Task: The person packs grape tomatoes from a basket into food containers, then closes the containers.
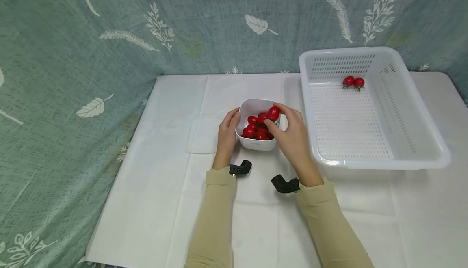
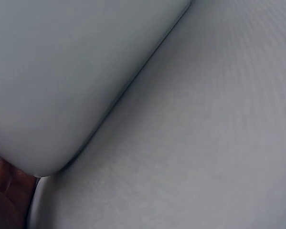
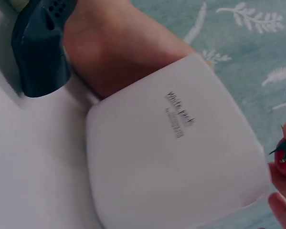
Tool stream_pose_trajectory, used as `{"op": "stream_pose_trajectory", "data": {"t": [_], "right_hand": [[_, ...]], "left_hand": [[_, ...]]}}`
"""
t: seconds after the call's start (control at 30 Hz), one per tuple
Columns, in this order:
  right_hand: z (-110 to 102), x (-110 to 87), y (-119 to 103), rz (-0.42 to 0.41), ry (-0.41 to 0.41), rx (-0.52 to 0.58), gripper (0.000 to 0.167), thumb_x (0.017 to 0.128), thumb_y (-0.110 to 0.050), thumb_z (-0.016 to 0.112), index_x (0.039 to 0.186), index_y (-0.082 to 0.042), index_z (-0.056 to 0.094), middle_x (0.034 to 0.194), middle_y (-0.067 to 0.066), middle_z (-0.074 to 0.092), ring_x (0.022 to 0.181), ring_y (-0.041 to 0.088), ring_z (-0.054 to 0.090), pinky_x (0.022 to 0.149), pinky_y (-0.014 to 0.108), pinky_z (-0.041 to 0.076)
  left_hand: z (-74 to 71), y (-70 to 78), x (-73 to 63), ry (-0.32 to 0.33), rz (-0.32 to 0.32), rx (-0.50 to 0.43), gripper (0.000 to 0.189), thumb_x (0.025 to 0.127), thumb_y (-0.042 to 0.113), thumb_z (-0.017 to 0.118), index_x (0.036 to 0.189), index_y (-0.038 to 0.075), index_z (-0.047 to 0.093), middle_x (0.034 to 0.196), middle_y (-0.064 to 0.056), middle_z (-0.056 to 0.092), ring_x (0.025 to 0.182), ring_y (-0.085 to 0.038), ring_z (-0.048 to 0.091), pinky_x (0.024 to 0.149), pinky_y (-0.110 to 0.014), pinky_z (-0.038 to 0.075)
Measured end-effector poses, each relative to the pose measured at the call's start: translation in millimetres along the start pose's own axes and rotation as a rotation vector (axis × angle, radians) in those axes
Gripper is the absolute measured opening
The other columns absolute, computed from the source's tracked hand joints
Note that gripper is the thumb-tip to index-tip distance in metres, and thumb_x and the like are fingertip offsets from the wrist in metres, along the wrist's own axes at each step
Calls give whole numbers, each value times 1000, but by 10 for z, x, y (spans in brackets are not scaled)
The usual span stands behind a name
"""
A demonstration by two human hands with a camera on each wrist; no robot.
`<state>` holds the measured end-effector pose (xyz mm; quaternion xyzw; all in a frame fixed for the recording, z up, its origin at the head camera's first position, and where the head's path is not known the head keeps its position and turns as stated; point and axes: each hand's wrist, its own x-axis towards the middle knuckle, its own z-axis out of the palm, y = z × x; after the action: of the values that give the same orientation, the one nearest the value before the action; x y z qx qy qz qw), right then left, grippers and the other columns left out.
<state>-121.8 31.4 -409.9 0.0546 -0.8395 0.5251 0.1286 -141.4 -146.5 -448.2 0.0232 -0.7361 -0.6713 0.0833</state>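
Cherry tomatoes, red with green stems, lie heaped in a small white square container on the table in the head view. My right hand pinches one cherry tomato between thumb and fingers, above the container's right side. In the right wrist view that tomato shows its green stem beside the container's lettered wall. My left hand holds the container's left side, fingers round its far left corner. The left wrist view is mostly filled by the container's wall and the white tablecloth.
A large white perforated basket stands to the right, with two cherry tomatoes near its back wall. A flat translucent lid lies left of the left hand. Behind the table hangs a green leaf-patterned cloth.
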Motion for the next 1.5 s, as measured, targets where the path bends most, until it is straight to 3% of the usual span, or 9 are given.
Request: {"op": "stream_pose_trajectory", "data": {"t": [0.17,0.4,0.57,1.07,1.37,1.5], "right_hand": [[48,34,96,3,11,-30,45,80,-30,63,123,-20,53,121,1,51,115,15,40,95,39,34],[112,55,229,-25,14,-37,46,80,-22,64,124,-19,53,122,0,51,118,15,38,96,38,33],[123,73,242,-35,12,-23,45,81,-21,61,125,-21,51,124,-2,49,119,14,37,96,39,32],[132,104,344,-151,-5,-14,42,80,-12,61,121,-17,54,126,-6,49,116,15,38,90,32,38],[107,100,352,-181,-21,-19,39,80,-13,62,119,-14,55,127,-6,48,117,15,37,91,33,37],[104,93,334,-186,-52,-15,39,80,-15,62,118,-12,56,129,-6,47,120,15,34,96,35,32]], "left_hand": [[4,-2,12,3,2,-12,39,92,31,46,123,7,53,122,-4,54,112,-15,48,97,-30,35],[-25,-234,96,-3,-22,-19,39,91,39,47,121,16,55,121,3,54,111,-10,47,97,-29,34],[-18,-278,112,7,10,-13,42,89,43,48,121,18,56,120,3,55,111,-11,48,97,-30,34],[7,-277,110,10,13,3,41,88,47,47,120,22,56,119,8,55,111,-6,47,96,-27,34],[15,-272,119,6,17,3,40,90,40,47,121,17,55,121,3,54,112,-10,47,97,-29,33],[8,-121,52,3,6,8,39,92,34,46,123,11,54,122,-2,54,112,-12,47,97,-28,34]]}}
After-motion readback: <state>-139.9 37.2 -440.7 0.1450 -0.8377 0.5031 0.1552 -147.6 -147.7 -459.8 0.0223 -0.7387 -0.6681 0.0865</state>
